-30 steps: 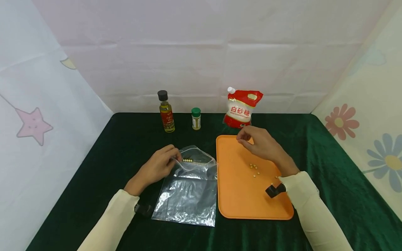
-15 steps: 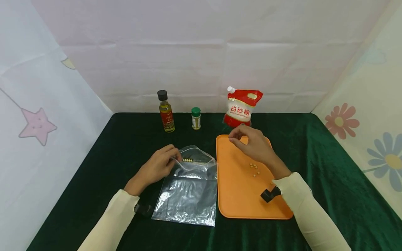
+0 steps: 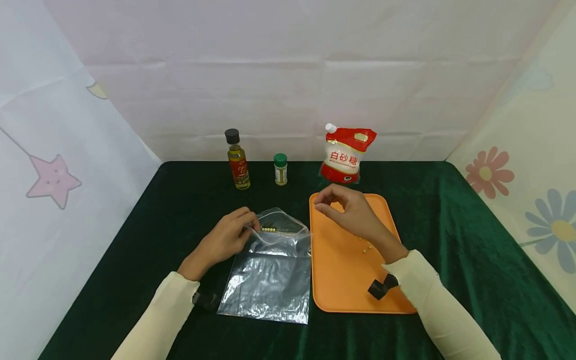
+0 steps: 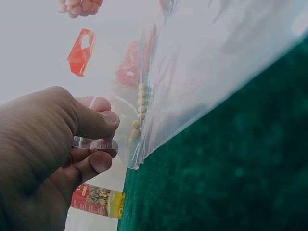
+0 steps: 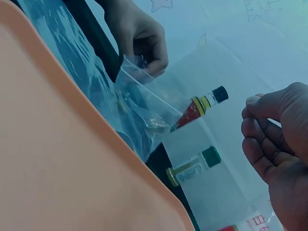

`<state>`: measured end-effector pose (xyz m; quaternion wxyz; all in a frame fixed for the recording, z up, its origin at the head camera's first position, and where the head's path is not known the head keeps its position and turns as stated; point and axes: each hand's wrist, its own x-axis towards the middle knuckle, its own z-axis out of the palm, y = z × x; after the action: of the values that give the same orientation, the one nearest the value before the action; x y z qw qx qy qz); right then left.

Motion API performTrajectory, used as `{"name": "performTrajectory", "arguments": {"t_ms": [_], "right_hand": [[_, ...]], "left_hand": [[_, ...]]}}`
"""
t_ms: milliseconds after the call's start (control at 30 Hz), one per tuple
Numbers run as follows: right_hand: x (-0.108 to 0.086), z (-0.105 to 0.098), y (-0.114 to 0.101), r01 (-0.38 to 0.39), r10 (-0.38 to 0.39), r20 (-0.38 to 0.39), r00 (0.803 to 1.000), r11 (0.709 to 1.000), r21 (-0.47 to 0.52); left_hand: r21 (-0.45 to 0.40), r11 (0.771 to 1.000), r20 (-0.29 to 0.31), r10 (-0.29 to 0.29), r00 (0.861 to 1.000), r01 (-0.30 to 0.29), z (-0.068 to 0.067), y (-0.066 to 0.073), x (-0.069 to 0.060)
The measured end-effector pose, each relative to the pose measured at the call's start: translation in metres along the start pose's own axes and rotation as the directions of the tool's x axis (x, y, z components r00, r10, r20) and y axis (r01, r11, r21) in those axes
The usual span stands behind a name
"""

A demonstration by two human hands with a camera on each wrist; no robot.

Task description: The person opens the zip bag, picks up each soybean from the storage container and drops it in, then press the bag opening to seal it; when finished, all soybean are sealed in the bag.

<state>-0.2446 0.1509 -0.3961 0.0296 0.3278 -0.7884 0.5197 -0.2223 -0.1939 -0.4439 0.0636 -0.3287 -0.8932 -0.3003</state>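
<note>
Clear bag (image 3: 265, 287), flat on the cloth, mouth propped up. Orange tray (image 3: 337, 280), just beside it; loose pellets (image 3: 365, 251) on it. Left hand (image 3: 224, 237): pinching the bag's rim. Row of pellets (image 3: 269, 230), inside the bag. Right hand (image 3: 357, 215): thumb and fingertip together over the tray — pellet between, I cannot tell. Behind: oil bottle (image 3: 239, 170), green-capped jar (image 3: 281, 172), sugar pouch (image 3: 344, 157). Step, apparently: pellet transfer — next calls for reaching the bag's mouth.

your right hand (image 3: 353, 215)'s drifted left over the orange tray (image 3: 342, 275), fingertips (image 3: 324, 209) now by its far left corner
</note>
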Motion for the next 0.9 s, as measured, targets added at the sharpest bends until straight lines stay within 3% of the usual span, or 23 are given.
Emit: {"name": "performTrajectory", "arguments": {"t_ms": [100, 300, 533, 733, 900], "right_hand": [[0.0, 0.006, -0.003, -0.003, 0.004, 0.027, 1.0, 1.0, -0.014], [0.0, 0.019, -0.004, 0.065, -0.058, 0.084, 0.995, 0.995, -0.081], [-0.001, 0.029, -0.002, 0.099, -0.089, 0.137, 0.987, 0.992, -0.073], [-0.002, 0.032, -0.003, 0.067, -0.054, 0.143, 0.988, 0.994, -0.09], [0.0, 0.023, -0.004, 0.072, -0.053, 0.126, 0.991, 0.986, -0.152]], "left_hand": [[-0.002, 1.0, 0.003, -0.002, 1.0, 0.002, 0.0, 0.0, 0.0], [-0.004, 1.0, 0.004, -0.003, 1.0, 0.003, 0.0, -0.001, 0.0], [-0.013, 1.0, 0.006, 0.002, 1.0, -0.002, 0.001, -0.002, -0.001], [-0.011, 1.0, 0.0, 0.007, 1.0, -0.007, 0.001, -0.002, -0.001], [-0.004, 1.0, -0.007, 0.016, 1.0, -0.016, 0.002, -0.003, 0.0]]}}
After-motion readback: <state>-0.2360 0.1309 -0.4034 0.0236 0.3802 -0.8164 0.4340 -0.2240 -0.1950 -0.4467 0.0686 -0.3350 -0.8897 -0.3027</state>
